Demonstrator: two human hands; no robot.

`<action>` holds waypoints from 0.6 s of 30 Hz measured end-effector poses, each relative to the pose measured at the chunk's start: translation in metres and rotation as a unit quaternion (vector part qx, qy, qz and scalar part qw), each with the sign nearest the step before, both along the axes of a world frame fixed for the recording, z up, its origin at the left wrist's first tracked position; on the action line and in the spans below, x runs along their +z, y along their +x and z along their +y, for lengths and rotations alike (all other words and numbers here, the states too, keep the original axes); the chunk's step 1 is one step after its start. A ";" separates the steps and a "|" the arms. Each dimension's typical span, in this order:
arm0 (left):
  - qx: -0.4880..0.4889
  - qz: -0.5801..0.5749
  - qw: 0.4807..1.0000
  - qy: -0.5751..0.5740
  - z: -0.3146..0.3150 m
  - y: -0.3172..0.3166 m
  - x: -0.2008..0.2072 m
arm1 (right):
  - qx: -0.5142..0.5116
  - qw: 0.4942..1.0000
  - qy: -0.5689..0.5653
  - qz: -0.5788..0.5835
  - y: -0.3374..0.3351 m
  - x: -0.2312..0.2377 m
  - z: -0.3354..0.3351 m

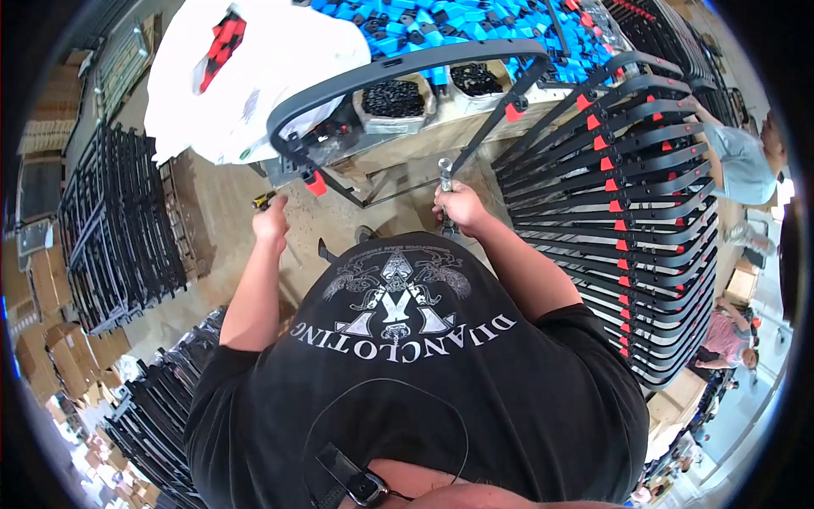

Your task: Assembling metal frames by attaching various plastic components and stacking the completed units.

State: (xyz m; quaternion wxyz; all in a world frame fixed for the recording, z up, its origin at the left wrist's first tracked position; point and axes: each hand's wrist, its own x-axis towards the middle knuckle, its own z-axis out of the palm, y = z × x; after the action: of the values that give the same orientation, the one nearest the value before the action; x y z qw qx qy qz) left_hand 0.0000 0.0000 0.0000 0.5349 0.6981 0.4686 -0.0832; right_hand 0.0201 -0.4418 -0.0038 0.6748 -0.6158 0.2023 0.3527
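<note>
My left hand (270, 222) is closed around a tool with a yellow and black handle (264, 201), which looks like a screwdriver; a thin shaft seems to point down below the fist. In my right hand (462, 209) is a silver metal wrench (445, 170), its round head up and its lower part mostly covered by the fingers. Just beyond both hands stands a dark grey tubular frame (407, 61) with a curved top bar. Red plastic pieces (315, 183) sit on its legs. Neither hand visibly touches the frame.
Behind the frame, a workbench (407, 144) carries two boxes of small black parts (393, 99), a heap of blue and black pieces (449, 21) and a white sack (280, 76). Similar frames (619, 220) stand in a long row at right. Black tubes (127, 229) are stacked left. Other people (738, 157) are at far right.
</note>
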 end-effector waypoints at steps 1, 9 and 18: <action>-0.047 0.021 0.995 0.081 0.006 -0.009 0.006 | 0.010 0.999 -0.033 -0.006 0.004 0.011 0.006; -0.403 -0.064 0.913 0.005 -0.228 0.004 0.106 | 0.070 0.941 -0.201 -0.263 0.032 0.054 -0.103; -0.489 -0.216 0.844 -0.036 -0.481 0.105 0.149 | -0.177 0.973 0.129 -0.069 0.097 0.101 -0.171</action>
State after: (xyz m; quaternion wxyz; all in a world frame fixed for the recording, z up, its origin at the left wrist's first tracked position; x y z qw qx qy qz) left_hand 0.1046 -0.4813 0.1495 0.5373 0.8173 -0.0641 -0.1981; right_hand 0.1171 -0.6131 0.0973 0.8128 -0.5004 0.2142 0.2075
